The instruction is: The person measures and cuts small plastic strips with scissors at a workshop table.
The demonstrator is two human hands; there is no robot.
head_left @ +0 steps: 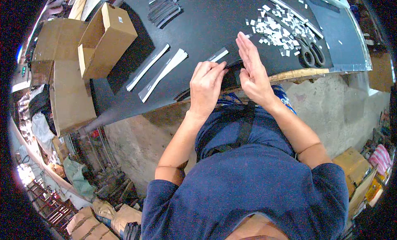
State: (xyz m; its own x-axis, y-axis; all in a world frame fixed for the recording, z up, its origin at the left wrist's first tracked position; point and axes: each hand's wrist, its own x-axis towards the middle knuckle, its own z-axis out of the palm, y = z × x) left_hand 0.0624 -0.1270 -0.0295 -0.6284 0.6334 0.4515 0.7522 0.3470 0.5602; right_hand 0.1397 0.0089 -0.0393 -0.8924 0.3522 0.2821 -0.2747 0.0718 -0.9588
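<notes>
My left hand (205,86) rests at the near edge of the black table (215,21), fingers curled down onto a dark strip (218,55) whose far end pokes out beyond my fingertips. My right hand (252,70) stands on its edge just right of it, palm flat, fingers straight and together, pressed against the table next to the same strip. Whether the right hand touches the strip is hidden.
Two grey strips (159,68) lie left of my hands. A pile of white paper bits (279,31) and black scissors (312,52) sit to the right. An open cardboard box (105,39) stands at the left, a stack of dark strips (163,8) at the back.
</notes>
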